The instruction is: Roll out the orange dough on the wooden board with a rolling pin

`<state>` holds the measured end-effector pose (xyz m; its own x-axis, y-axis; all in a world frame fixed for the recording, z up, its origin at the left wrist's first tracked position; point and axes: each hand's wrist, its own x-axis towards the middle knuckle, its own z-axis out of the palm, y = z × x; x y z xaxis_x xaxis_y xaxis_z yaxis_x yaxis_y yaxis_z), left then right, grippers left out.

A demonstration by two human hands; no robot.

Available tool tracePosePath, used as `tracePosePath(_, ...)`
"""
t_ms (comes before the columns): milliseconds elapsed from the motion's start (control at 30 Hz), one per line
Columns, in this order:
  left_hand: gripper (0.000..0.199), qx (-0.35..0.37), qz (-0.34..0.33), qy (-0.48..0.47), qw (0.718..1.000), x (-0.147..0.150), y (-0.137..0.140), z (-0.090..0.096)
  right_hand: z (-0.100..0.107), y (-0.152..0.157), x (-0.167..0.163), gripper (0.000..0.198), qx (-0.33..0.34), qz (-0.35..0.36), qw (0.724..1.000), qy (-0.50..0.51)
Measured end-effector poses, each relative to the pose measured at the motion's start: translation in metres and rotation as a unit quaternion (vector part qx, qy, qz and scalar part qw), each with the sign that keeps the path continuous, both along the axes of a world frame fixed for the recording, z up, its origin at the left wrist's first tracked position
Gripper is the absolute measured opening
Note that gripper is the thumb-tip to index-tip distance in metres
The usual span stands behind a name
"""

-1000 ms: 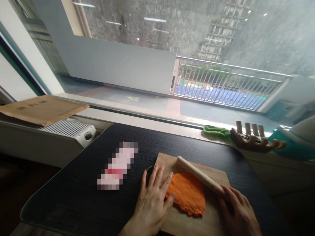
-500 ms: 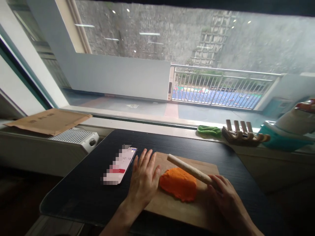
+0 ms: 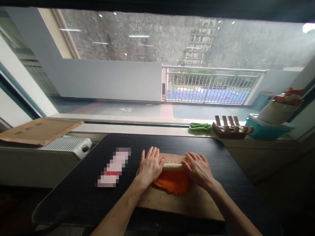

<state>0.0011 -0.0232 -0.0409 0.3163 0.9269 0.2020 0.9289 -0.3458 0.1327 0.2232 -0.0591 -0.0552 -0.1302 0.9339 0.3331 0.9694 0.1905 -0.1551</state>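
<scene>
A pale wooden rolling pin (image 3: 173, 167) lies crosswise over the far part of a flattened piece of orange dough (image 3: 173, 182). On its left end rests my left hand (image 3: 150, 165), fingers stretched forward, palm down. My right hand (image 3: 198, 167) lies over the right end in the same way, its fingers straight and close together. Both ends of the pin are hidden beneath the hands. The dough has an uneven near edge and sits on a wooden board (image 3: 194, 203).
A phone (image 3: 114, 168), partly pixelated, lies on the black table (image 3: 73, 193) left of the board. On the sill are a green cloth (image 3: 200, 127), a brown rack (image 3: 231, 129) and a teal container (image 3: 268, 129). A brown envelope (image 3: 41, 129) lies at the left.
My left hand has moved onto the rolling pin. The pin has turned from slanting above the dough to lying across it, and my right hand has gone from gripping its end to resting flat.
</scene>
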Motion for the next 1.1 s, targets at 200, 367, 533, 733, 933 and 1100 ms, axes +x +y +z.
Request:
tracePosePath(200,0.050,0.010,-0.044,0.014,0.999,-0.012,-0.035,-0.003,-0.019,-0.035,0.003,0.050,0.013,0.044,0.998,-0.031)
tracePosePath(367,0.049,0.030,0.008,0.017,0.999,0.003,0.003,-0.001,0.003,0.004,-0.005,0.054,-0.062,-0.036,0.996,-0.045)
tracePosePath(533,0.049,0.037,0.004,0.019,0.999,0.003,0.003,-0.001,0.004,0.001,-0.009,0.053,-0.060,-0.035,0.996,-0.050)
tracePosePath(733,0.050,0.024,-0.010,0.022,0.999,-0.005,-0.025,-0.005,-0.011,-0.028,-0.003,0.055,-0.044,0.006,0.998,-0.049)
tracePosePath(933,0.050,0.010,0.030,0.013,0.999,0.010,0.029,0.001,0.013,0.026,-0.012,0.054,-0.095,-0.061,0.993,-0.043)
tracePosePath(1100,0.051,0.009,-0.002,0.017,1.000,-0.002,-0.010,-0.002,-0.002,-0.014,-0.006,0.054,-0.074,-0.004,0.996,-0.049)
